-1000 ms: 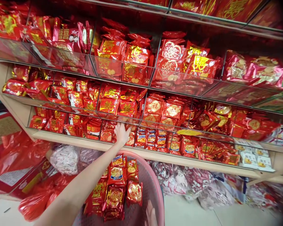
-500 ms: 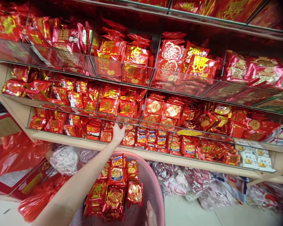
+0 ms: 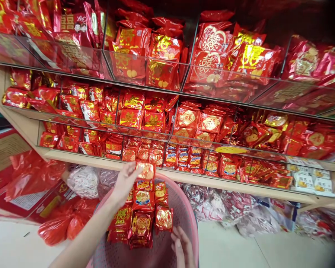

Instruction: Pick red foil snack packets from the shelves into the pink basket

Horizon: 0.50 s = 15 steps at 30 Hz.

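Head view: left hand (image 3: pixel 127 182) had a shiny packet (image 3: pixel 146 171) pinched, kinda over the pink basket's (image 3: pixel 194 223) shelf-side edge
Right hand (image 3: pixel 182 247): half-open, fingers loosely curled, near the stacked packets (image 3: pixel 141 225)
Room: bare basket bottom below the stacks

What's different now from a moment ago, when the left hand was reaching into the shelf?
The left hand has drawn back from the bottom shelf toward the person and now holds a shiny red-and-gold packet above the far side of the pink basket. The view has shifted a little too. The right hand is still at the basket's right side, holding nothing, and the packets in the basket look unchanged.
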### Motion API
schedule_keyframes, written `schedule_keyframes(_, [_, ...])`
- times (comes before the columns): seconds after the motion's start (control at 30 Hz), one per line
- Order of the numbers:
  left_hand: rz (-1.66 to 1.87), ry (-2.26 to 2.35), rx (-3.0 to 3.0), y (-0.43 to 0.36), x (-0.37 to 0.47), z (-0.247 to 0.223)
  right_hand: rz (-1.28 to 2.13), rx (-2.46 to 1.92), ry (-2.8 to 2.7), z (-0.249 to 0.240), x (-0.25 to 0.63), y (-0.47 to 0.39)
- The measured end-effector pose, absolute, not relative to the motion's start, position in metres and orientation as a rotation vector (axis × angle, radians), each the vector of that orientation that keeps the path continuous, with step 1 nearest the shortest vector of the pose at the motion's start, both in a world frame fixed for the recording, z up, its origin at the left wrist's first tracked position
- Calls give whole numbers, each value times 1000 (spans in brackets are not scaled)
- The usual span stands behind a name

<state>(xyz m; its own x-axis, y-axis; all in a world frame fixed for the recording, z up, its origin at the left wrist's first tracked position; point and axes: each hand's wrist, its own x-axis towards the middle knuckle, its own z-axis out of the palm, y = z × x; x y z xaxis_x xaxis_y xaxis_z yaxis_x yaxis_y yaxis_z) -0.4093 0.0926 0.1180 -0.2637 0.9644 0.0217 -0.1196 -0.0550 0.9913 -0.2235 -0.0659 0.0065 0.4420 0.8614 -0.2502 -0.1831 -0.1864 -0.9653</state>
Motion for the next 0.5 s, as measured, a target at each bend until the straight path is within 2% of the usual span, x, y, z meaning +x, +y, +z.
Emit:
schedule_keyframes(0.23, [1215, 1142, 984, 16, -368, 96, 1407, -1161, -381, 40, -245, -40])
schedule_keyframes(0.5, [1089, 1068, 1146, -15, -360, 65, 1418, -1155, -445, 34, -241, -34])
